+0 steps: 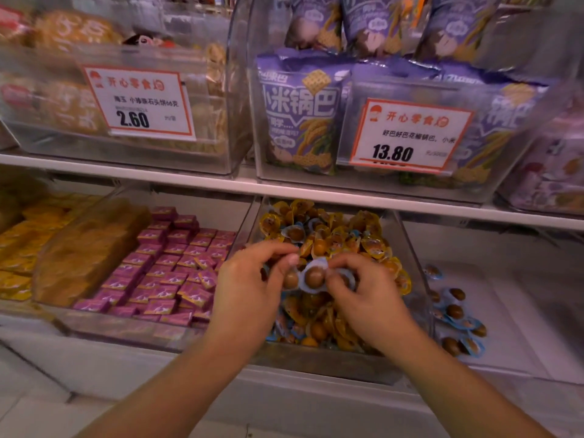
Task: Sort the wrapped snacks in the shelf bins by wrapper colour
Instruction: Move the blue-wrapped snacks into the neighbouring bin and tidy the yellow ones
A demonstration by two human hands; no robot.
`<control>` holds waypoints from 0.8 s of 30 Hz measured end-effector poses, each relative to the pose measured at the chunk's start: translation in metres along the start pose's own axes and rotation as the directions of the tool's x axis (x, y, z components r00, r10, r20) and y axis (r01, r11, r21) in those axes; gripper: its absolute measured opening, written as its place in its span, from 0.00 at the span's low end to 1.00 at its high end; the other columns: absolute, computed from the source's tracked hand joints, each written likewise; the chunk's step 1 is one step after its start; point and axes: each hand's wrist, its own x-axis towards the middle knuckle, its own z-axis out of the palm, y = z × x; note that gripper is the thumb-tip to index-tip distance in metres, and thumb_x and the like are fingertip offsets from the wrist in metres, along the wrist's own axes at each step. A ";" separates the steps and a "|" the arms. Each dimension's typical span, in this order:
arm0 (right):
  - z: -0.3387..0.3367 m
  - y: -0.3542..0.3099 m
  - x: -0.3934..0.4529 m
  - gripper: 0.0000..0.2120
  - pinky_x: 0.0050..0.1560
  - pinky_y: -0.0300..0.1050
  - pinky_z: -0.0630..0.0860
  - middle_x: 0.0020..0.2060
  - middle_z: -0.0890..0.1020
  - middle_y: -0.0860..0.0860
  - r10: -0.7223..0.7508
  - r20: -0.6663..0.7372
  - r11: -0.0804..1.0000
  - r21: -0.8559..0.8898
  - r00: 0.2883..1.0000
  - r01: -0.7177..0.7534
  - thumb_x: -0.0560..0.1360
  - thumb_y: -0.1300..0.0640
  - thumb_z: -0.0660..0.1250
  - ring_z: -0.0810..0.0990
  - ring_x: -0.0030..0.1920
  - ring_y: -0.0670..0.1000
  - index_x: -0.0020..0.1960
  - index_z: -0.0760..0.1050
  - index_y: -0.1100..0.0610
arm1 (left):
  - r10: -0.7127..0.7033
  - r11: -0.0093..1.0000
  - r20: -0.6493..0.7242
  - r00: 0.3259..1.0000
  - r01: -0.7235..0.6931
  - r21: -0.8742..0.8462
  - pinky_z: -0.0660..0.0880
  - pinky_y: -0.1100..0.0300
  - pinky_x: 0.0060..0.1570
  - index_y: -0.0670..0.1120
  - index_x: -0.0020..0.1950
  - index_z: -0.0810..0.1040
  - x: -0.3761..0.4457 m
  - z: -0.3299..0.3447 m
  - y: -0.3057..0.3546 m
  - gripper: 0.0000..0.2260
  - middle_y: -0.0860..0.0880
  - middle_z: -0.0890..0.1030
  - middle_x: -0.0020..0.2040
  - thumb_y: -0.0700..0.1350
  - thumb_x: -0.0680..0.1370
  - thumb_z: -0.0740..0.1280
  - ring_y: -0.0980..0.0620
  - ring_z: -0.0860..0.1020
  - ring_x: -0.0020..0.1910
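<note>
A clear bin (414, 263) on the lower shelf holds a heap of small round brown snacks in yellow wrappers (341, 235), with some blue-wrapped ones mixed in. Over this heap my left hand (249, 289) and my right hand (369, 292) meet. Both pinch blue-wrapped snacks (314, 276), up to three side by side between my fingertips. To the right of the bin, several blue-wrapped snacks (458, 314) lie loose on the white shelf floor.
Left of the middle bin is a bin of pink wrapped squares (164, 267), then orange packets (28, 241). The upper shelf (189, 180) carries clear bins with biscuit packs, purple bags (300, 121) and two price tags (410, 137).
</note>
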 end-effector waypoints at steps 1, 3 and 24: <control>-0.003 -0.004 0.000 0.09 0.30 0.33 0.71 0.34 0.82 0.45 0.112 -0.055 0.985 0.140 0.992 -0.104 0.77 0.61 0.66 0.78 0.31 0.41 0.40 0.80 0.50 | -0.062 0.994 -0.044 0.997 0.058 -0.097 0.71 0.77 0.39 0.55 0.48 0.83 0.001 0.006 0.005 0.05 0.63 0.83 0.40 0.44 0.77 0.71 0.66 0.80 0.42; -0.005 -0.011 -0.003 0.12 0.28 0.38 0.75 0.36 0.85 0.50 0.354 0.042 0.805 0.495 0.934 -0.327 0.79 0.62 0.63 0.82 0.33 0.46 0.44 0.84 0.54 | -0.130 0.971 -0.102 0.986 0.105 -0.215 0.71 0.76 0.39 0.56 0.47 0.82 -0.001 0.019 0.012 0.07 0.64 0.83 0.42 0.43 0.77 0.71 0.66 0.81 0.42; -0.144 0.111 -0.002 0.10 0.55 0.54 0.80 0.57 0.83 0.52 0.523 -0.067 0.783 0.432 0.850 -0.448 0.78 0.59 0.67 0.82 0.56 0.52 0.57 0.81 0.49 | 0.180 0.959 0.474 0.862 -0.261 0.111 0.77 0.56 0.53 0.57 0.55 0.82 0.004 0.031 -0.002 0.10 0.62 0.79 0.52 0.52 0.81 0.61 0.63 0.78 0.53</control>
